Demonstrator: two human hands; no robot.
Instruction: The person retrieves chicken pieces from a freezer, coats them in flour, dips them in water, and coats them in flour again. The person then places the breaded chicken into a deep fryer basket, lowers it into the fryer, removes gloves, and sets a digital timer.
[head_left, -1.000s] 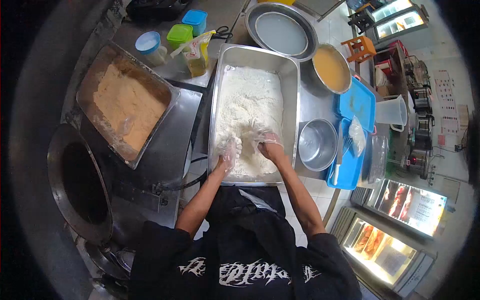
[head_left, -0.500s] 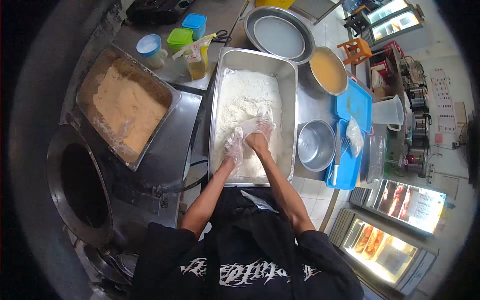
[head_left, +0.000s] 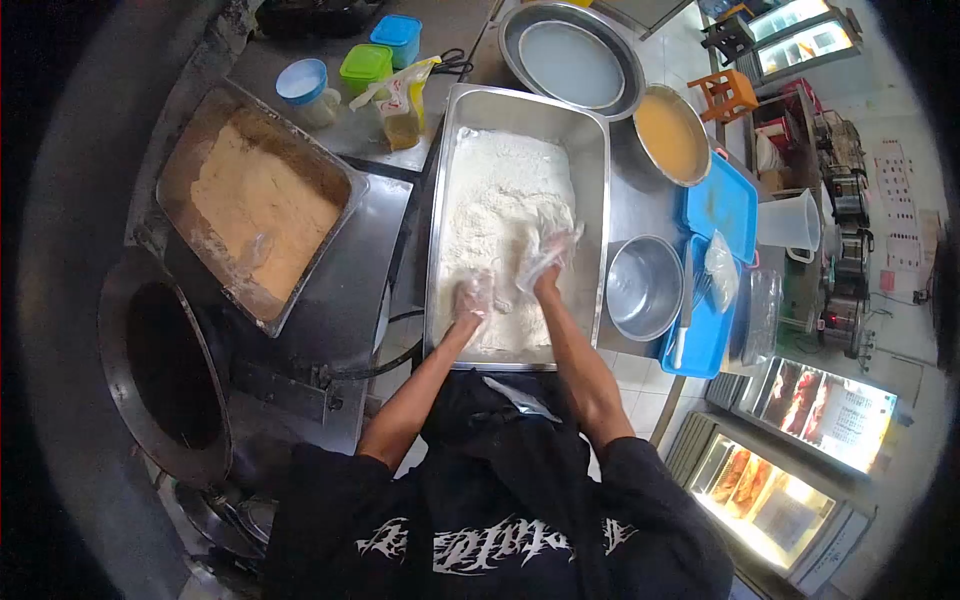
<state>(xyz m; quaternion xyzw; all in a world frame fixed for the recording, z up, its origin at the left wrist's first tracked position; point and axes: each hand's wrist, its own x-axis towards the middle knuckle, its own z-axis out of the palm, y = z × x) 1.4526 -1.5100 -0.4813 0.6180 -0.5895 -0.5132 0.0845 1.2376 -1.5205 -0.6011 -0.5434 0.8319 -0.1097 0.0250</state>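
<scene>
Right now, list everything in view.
Metal trays: two, silver/grey, centre/left
Powder: two beds, white/tan, inside them
Wok: one, dark, left
Lidded tubs: three, blue/green, upper left
Pouch: one, yellow, beside tubs
Scissors: one, black, upper centre
Bowls: at least three, silver, right
Plastic trays: two, blue, right
Knife: one, white-handled, lower plastic tray
Jug: one, clear, right
Stool: one, orange, right
Lit cabinets: several, white, right
Left hand: one, gloved, silver tray
Right hand: one, gloved, silver tray

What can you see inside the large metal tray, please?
The metal tray holds white powder; the left hand and right hand, in clear plastic gloves, appear inside it too. Anything beneath the powder is covered and cannot be seen.
</scene>
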